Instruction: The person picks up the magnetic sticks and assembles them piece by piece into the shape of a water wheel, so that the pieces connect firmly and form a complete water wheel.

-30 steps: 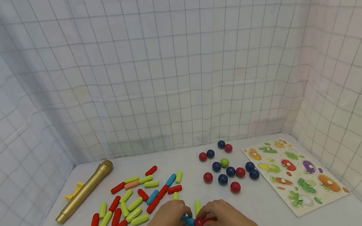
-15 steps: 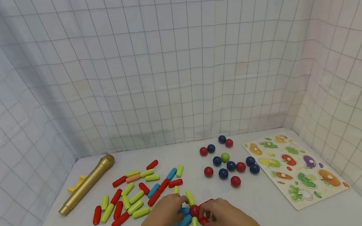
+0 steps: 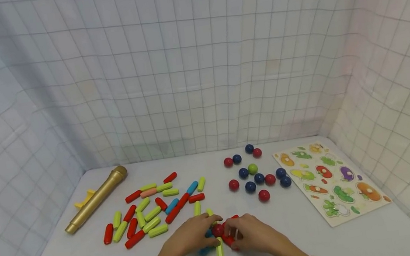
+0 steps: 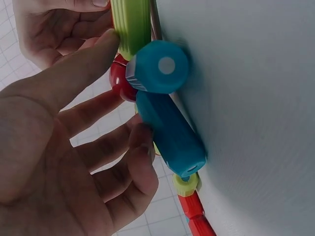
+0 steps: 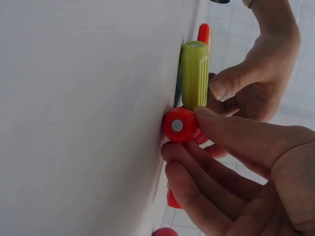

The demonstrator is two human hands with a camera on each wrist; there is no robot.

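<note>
A star of magnetic sticks round a dark red ball (image 3: 218, 230) lies at the table's near middle. My left hand (image 3: 195, 237) reaches over its left side, a finger beyond the ball and the thumb at the near yellow-green stick (image 3: 219, 253). The left wrist view shows its bent fingers beside the ball and a blue stick (image 4: 172, 135); another blue stick (image 4: 160, 66) points at that camera. From the right, my right hand (image 3: 254, 233) pinches a red stick (image 5: 178, 124) between thumb and fingers. A second red stick (image 3: 234, 217) is mostly hidden behind that hand.
Several loose red, yellow-green and blue sticks (image 3: 158, 230) lie to the left. Balls (image 3: 264, 195) in red, blue and green are scattered at right centre. A gold toy microphone (image 3: 96, 199) is far left, a vegetable puzzle board (image 3: 332, 184) right. Gridded cloth walls (image 3: 196, 67) surround the table.
My left hand has shifted from the blue sticks to reach round the ball. My right hand has gone from the side red stick to the near one, which has swung rightward.
</note>
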